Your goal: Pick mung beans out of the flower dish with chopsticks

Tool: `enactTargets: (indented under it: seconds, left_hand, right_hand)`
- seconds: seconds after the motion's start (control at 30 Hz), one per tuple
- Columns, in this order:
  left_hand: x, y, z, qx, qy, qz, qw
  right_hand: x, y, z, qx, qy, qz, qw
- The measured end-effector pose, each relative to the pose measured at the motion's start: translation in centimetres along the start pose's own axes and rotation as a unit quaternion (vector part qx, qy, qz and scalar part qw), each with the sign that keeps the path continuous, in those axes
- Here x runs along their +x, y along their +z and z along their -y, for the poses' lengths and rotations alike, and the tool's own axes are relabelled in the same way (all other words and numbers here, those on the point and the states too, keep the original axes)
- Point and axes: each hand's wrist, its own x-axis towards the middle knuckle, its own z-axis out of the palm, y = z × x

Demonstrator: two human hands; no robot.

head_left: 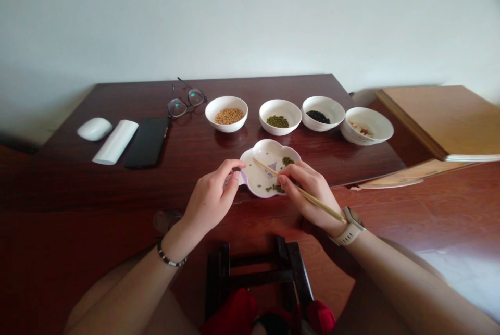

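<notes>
A white cloud-shaped dish [258, 160] with a purple rim and a printed figure sits near the table's front edge. My left hand [213, 191] is at its left side, thumb and fingers closed about the short handle; part of the grip is hidden. Wooden chopsticks [318, 202] are held in my right hand [308, 189], their tips pointing left over the dish. Small green beans [288, 161] lie in clumps along the dish's right side, some partly behind my right fingers. Behind the dish stands a white bowl [280, 107] with more green beans inside.
Other white bowls hold tan beans [228, 116], black beans [318, 116] and pale pieces [360, 128]. Glasses [187, 104], a black phone [146, 142], a white case [115, 142] and a white mouse-shaped object [95, 129] lie left. A dark stool [258, 276] is below.
</notes>
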Motion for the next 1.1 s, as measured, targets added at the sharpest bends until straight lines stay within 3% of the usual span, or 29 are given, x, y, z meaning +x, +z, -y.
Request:
enactTargets:
  seconds: [1.1]
  left_hand:
    - [0.02, -0.04, 0.02, -0.003, -0.007, 0.004, 1.0]
  right_hand:
    - [-0.01, 0.04, 0.05, 0.009, 0.0, 0.0, 1.0]
